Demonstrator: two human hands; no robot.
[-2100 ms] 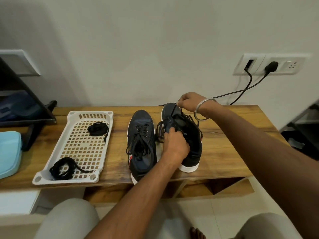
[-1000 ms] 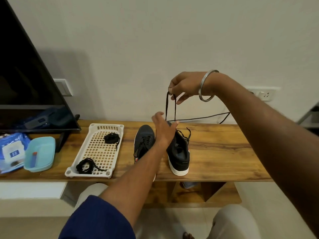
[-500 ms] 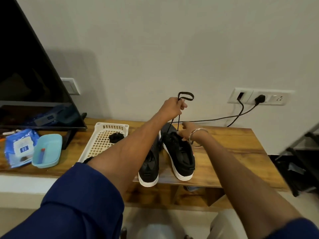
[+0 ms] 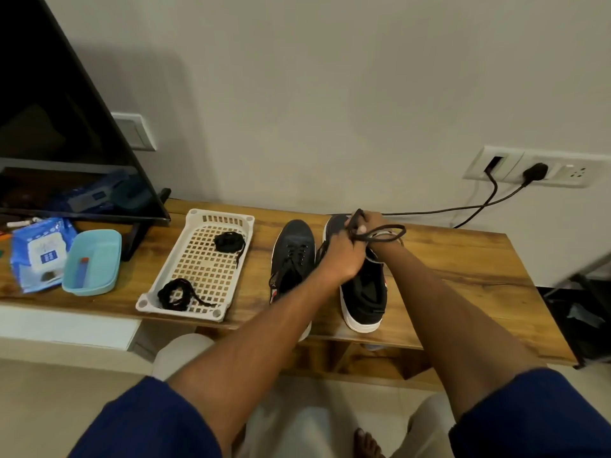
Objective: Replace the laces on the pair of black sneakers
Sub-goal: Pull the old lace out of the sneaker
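Old lace coming off the right-hand shoe

The left hand [image 4: 344,256], raised a moment ago, now clenches the gathered lace [image 4: 380,233] low at frame centre over the shoe [image 4: 363,292]; right hand [image 4: 373,223] mostly hidden, grip unclear.

The table [image 4: 463,269] is wood with a strong grain and a soft sheen. At nine o'clock from the sneakers [image 4: 292,256], matt dark cloth over smooth white rubber soles, lies a white plastic lattice tray [image 4: 198,226]. Farther that way sit a smooth blue plastic box [image 4: 96,285] and a glossy wipes packet [image 4: 23,259].
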